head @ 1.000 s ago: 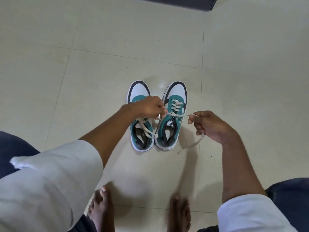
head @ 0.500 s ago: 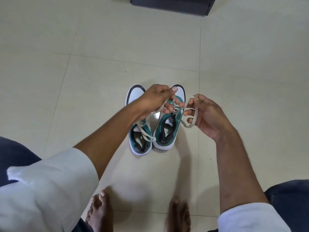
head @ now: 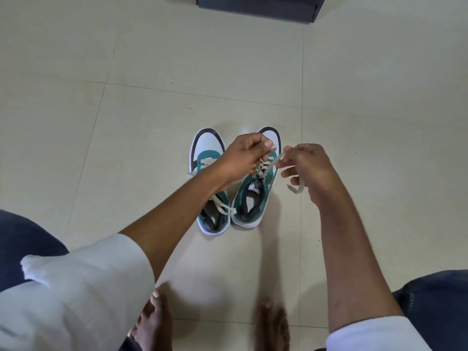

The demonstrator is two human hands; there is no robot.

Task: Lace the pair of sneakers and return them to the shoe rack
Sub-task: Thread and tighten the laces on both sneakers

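Observation:
Two teal-and-white sneakers stand side by side on the tiled floor, toes pointing away from me. Over the right sneaker both hands work its white lace. My left hand pinches one lace end above the sneaker's tongue. My right hand holds the other end, which trails down from my fingers beside the shoe. The left sneaker lies partly under my left forearm, its loose lace draped across the opening.
A dark box or low piece of furniture sits at the far edge of the floor. My bare feet are close below the shoes. Pale floor tiles surround the pair on all sides.
Both hands rose from the shoe's sides and came together above the right sneaker, drawing the lace ends up and closer. The sneakers stayed in place.

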